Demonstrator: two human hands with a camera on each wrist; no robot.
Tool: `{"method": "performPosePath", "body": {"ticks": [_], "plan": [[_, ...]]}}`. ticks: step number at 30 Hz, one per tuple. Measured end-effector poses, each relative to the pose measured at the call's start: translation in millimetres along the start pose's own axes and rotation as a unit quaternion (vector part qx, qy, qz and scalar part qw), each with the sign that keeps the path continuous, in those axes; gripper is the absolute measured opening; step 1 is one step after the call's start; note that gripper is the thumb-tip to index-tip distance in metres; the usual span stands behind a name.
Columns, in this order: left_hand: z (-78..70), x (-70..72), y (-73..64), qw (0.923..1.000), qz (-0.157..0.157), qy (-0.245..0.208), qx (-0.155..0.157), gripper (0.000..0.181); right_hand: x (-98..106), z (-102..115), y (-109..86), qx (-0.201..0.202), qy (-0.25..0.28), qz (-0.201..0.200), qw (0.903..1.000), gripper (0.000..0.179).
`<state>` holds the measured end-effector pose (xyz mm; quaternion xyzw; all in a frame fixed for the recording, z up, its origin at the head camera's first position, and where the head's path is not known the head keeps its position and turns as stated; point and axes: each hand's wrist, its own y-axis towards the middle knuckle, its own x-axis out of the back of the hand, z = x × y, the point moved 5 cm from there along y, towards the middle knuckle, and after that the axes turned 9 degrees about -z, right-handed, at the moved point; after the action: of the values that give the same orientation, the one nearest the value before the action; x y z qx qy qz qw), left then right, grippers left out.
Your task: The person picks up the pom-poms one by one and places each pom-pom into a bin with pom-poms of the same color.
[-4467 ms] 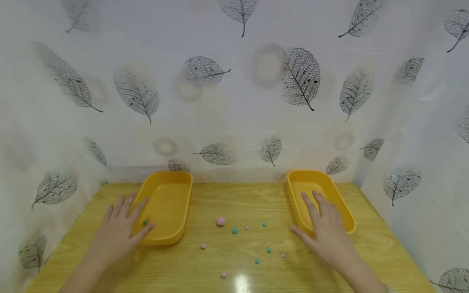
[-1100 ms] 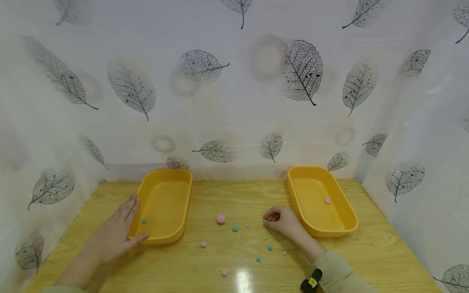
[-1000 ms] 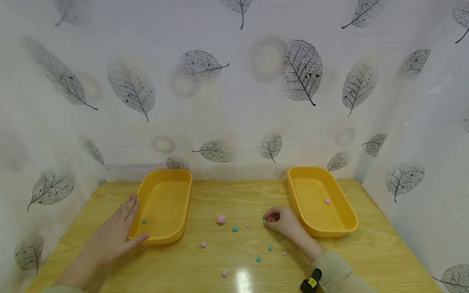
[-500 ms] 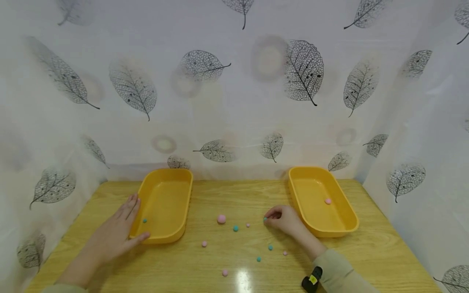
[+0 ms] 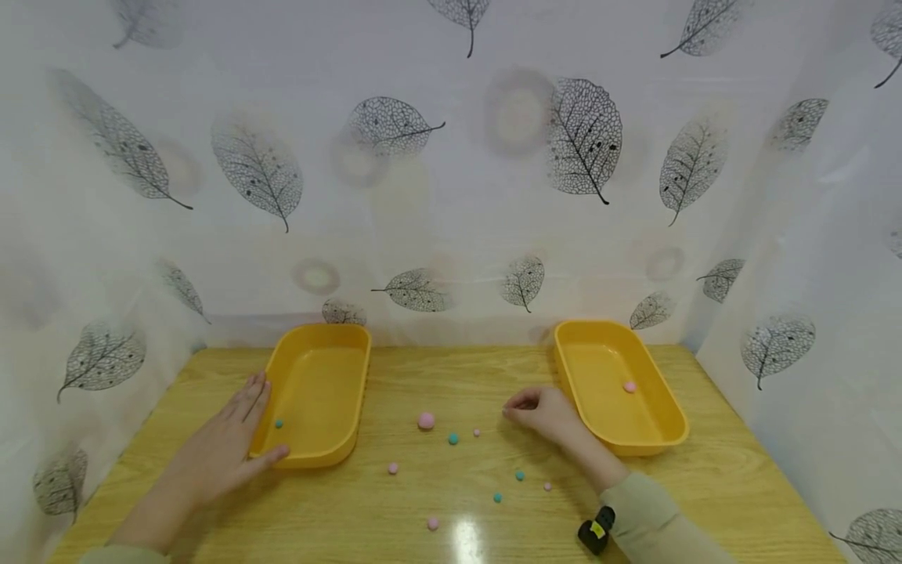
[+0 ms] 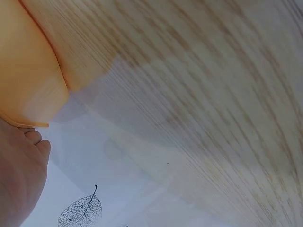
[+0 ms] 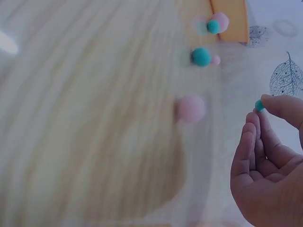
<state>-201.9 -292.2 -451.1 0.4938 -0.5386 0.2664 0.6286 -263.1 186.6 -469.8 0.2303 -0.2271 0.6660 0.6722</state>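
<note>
Wood-grain desk (image 5: 458, 376), leaf-print curtain (image 5: 451, 211) at twelve o'clock. Right hand (image 5: 553, 417) pinches a teal ball (image 7: 259, 105) near the two-o'clock yellow tray (image 5: 595, 372); left hand (image 5: 214, 456), fingers extended, rests against the ten-o'clock yellow tray (image 5: 320, 392)

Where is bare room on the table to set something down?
Between the left tray and the right tray, beyond the largest pink ball; also right of the right sleeve, in front of the right tray. Crowded: the middle, with small balls near the right hand.
</note>
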Motion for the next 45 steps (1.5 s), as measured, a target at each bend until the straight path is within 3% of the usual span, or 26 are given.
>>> {"method": "performPosePath", "body": {"ticks": [12, 18, 33, 45], "plan": [[0.5, -0.5, -0.5, 1.0000, -0.002, 0.000, -0.002, 0.104, -15.7, 54.0, 5.8, 0.015, 0.076, 0.032, 0.9965, 0.013], [0.7, -0.4, -0.1, 1.0000, -0.001, 0.000, 0.001, 0.104, -27.1, 77.7, 13.4, 0.005, 0.112, 0.038, 0.9930, 0.016], [0.6, -0.1, -1.6, 0.9999, -0.014, 0.002, -0.004, 0.103, -62.9, 128.6, 34.2, 0.001, 0.183, 0.071, 0.9805, 0.023], [0.5, -0.7, -0.4, 1.0000, 0.002, -0.002, 0.007, 0.104, -100.0, 165.9, 46.4, 0.006, 0.227, 0.097, 0.9691, 0.026]]}}
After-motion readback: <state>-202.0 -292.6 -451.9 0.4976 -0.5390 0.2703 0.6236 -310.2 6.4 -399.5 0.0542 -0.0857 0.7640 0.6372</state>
